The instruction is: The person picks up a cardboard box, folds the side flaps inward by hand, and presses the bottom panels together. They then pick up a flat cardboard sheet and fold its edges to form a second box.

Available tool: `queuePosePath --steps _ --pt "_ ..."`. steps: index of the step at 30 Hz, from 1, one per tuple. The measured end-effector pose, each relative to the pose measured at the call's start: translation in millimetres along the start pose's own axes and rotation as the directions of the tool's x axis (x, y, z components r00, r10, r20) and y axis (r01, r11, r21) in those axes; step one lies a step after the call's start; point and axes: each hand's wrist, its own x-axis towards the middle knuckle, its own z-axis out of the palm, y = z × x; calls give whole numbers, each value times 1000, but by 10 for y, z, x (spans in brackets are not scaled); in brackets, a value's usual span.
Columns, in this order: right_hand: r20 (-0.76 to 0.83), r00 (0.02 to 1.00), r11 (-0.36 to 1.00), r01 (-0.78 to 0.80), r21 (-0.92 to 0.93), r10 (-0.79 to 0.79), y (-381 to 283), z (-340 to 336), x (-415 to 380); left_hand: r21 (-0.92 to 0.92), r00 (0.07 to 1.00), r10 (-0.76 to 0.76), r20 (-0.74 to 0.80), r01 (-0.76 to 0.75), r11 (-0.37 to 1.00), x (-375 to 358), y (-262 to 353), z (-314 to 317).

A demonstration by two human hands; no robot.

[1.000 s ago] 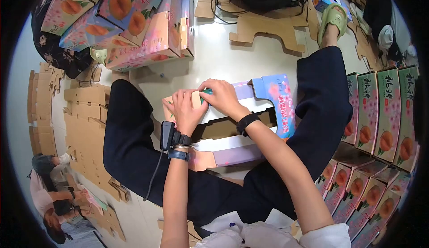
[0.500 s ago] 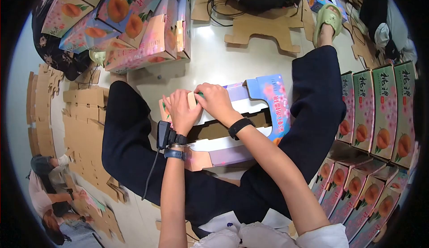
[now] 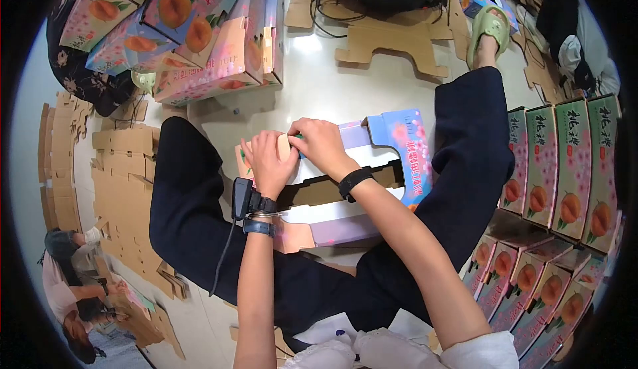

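Note:
A printed cardboard box point(image 3: 415, 163) lies between the legs, with a long opening in its top and brown cardboard inside. Both hands are at its left end. My left hand point(image 3: 271, 163) is over the corner, its fingers bent around a small tan flap point(image 3: 284, 147). Touching the same flap from the right, my right hand point(image 3: 319, 144) has its fingertips pressed together on it. A loose tan flap point(image 3: 294, 237) shows at the box's near left corner.
Printed boxes point(image 3: 219, 70) are piled at the upper left, and more stand in rows point(image 3: 570, 169) at the right. Flat cardboard point(image 3: 129, 189) lies on the left floor and beyond the box point(image 3: 392, 46). Other people point(image 3: 66, 289) sit around.
My right hand has shifted slightly up and to the left along the box's end. My left hand stays nearly in place on the flap.

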Motion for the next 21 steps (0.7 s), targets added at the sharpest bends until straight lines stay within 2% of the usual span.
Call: queuePosePath --steps 7,11,13,16,21 --pt "1 1000 994 22 -105 -22 -40 40 -14 5 999 -7 -41 8 1000 22 7 -33" --pt "-11 998 993 56 -104 -57 -26 25 -38 16 999 -7 -35 8 1000 11 13 -15" --pt "-64 993 995 101 -19 -103 1 14 -32 23 999 -6 -39 7 1000 9 11 -9" --pt "28 996 995 88 -37 -87 -9 -30 4 -1 999 -11 -35 11 1000 10 13 -13" --pt "53 996 996 71 -53 -68 -7 -30 39 -3 999 -20 -29 20 1000 23 33 -40"
